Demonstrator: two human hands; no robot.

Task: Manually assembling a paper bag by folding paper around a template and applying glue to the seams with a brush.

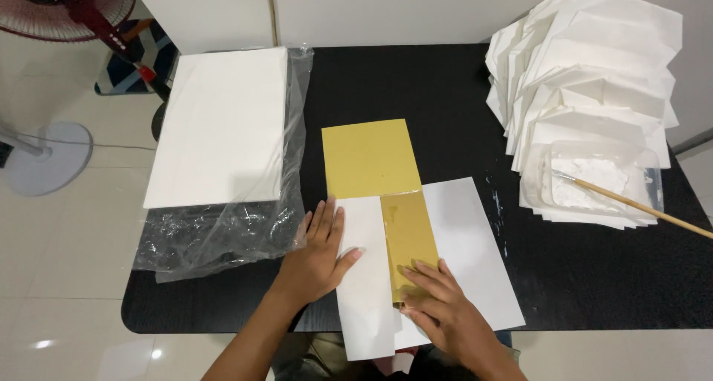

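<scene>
both bare forearms come up from the bottom edge of the view and angle toward each other. the left hand (pixel 318 258) lies palm down and flat, its fingers straight, close together and pointing up and away from the body, the thumb spread out to the right. the wrist is straight, in line with the forearm. the right hand (pixel 438 303) sits lower and nearer the body, also palm down, its fingers stretched toward the upper left and slightly fanned, fingertips pressing down. neither hand forms a closed grip; both are open and flat. the two hands lie near each other but do not touch.
</scene>
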